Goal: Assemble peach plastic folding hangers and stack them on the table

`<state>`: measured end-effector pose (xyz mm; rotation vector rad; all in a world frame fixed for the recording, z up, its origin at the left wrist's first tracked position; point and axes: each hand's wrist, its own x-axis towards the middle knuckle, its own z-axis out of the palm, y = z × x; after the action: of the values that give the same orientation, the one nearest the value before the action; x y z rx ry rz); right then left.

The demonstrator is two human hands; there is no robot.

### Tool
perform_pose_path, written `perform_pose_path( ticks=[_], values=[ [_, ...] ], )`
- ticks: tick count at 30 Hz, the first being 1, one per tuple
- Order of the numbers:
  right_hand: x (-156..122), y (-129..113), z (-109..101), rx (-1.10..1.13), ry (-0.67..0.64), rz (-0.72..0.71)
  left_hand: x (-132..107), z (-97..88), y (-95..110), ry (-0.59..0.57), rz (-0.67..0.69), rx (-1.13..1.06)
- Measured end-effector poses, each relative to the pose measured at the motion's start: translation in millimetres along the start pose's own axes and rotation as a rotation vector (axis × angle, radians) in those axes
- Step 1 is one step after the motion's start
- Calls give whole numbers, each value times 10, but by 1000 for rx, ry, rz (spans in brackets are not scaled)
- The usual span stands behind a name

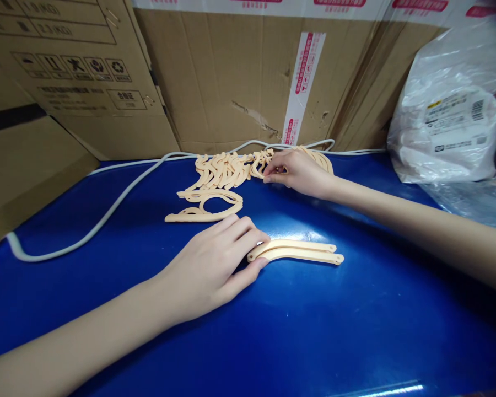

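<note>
Between the thumb and fingers of my left hand [215, 259] is a pair of long, slightly bent beige plastic hanger arms [301, 248]. They lie side by side just above the blue table, holes at their ends. Farther back, my right hand [297, 170] pinches at a small curved hook piece [258, 168] at the edge of a pile; its fingertips partly cover it. Left of that, several curved beige pieces [223, 170] lie heaped together. A folded beige hanger [219, 209] with a rounded opening rests beyond my left knuckles. More curved beige pieces [323, 160] show behind my right wrist.
Cardboard boxes [231, 71] wall off the back and left of the blue table [355, 331]. A white cable [119, 204] curves along the left and back. At the right back stands a clear plastic bag [446, 127] with a labelled white item inside.
</note>
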<state>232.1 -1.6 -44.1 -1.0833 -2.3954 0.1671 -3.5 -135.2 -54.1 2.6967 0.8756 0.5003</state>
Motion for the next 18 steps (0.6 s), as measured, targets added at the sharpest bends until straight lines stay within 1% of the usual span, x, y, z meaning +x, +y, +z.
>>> perform_pose_path(
  ticks=[2,6,8,10,12,14,18],
  values=[
    [10,27,9,170,4,69,2,4,-13,1,-1,-3],
    [-25,-15,-64,653,43,251,2,-2,-11,-4,-1,-14],
    [-74,-69,-150,767,97,297,-2,-6,0,-2,-4,-16],
    [-143,-133,-267,755,129,300,-5,-7,11,-2,-4,-15],
    [-228,-205,-409,688,113,275,-4,-7,18,-8,1,-13],
    [-329,-286,-560,562,83,223,1,-5,20,-11,1,-8],
    [-585,-477,-805,122,65,-66,12,1,15,-9,-1,-3]
  ],
)
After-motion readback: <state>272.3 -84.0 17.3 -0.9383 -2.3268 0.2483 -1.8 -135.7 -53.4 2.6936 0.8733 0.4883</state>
